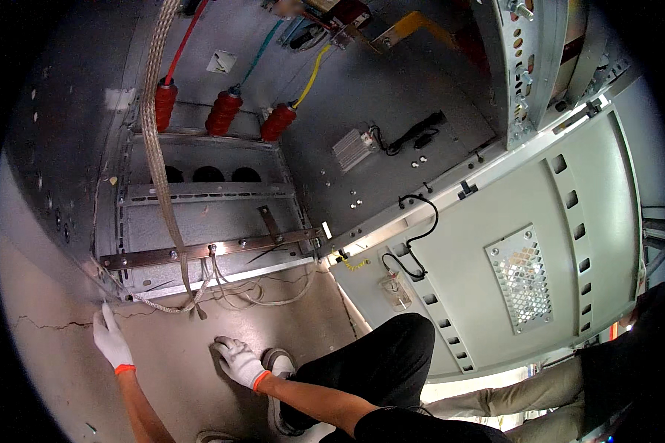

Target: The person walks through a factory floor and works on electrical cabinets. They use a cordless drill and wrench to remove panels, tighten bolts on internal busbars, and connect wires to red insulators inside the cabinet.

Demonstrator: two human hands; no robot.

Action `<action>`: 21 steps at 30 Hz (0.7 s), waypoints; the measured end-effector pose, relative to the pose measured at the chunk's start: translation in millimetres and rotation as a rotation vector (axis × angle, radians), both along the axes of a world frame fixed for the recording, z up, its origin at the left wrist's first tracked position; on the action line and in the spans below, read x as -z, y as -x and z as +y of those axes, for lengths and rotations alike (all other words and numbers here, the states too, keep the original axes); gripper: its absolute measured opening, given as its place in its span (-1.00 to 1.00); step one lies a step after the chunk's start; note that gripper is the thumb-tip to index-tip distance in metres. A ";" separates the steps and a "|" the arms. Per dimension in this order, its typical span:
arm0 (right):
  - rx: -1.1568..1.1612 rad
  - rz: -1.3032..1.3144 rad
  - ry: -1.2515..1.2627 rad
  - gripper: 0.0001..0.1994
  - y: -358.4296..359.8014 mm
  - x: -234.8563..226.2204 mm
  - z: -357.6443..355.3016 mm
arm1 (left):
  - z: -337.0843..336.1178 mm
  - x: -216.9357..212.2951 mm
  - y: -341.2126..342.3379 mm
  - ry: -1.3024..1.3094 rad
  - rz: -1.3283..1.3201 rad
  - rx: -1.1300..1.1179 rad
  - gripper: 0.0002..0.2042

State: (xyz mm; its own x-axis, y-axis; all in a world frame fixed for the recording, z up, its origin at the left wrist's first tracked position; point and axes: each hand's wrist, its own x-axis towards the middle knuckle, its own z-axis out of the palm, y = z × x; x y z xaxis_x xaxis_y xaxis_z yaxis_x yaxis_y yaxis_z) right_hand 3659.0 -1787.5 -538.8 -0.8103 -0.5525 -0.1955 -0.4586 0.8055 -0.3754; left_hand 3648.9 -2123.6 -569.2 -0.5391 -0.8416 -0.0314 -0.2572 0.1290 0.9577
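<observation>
My left hand (112, 340), in a white glove with an orange cuff, reaches to the lower left corner of a grey metal cabinet. Its fingers are stretched out, close to the cabinet's bottom edge; contact cannot be made out. My right hand (240, 362), gloved alike, is low over the floor beside my shoe, fingers loosely bent and nothing visible in them. A copper bar (229, 246) with bolts crosses the cabinet's bottom. From above, a flat braided strap (155, 125) hangs over it, its end near the floor. Thinner braided leads (262, 299) loop below the bar.
Three red ribbed insulators (222, 113) with red, green and yellow wires stand at the back. A finned metal heater (353, 150) sits on the right wall. The pale door (465, 295), with a mesh vent (521, 277), stands open. Another person's trousered leg (510, 395) is at lower right.
</observation>
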 end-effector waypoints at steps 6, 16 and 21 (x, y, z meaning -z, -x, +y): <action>0.010 0.002 -0.010 -0.51 -1.7 -2.4 3.2 | -0.6 -18.9 -8.4 -1.164 0.349 0.099 -0.69; 0.007 0.028 -0.005 -0.53 -0.8 0.5 1.8 | 8.1 -5.1 4.8 0.153 0.153 -0.055 -0.73; 0.002 0.070 0.039 -0.54 -3.1 3.7 4.0 | 10.3 -51.2 -0.9 -1.027 0.235 -0.048 -0.73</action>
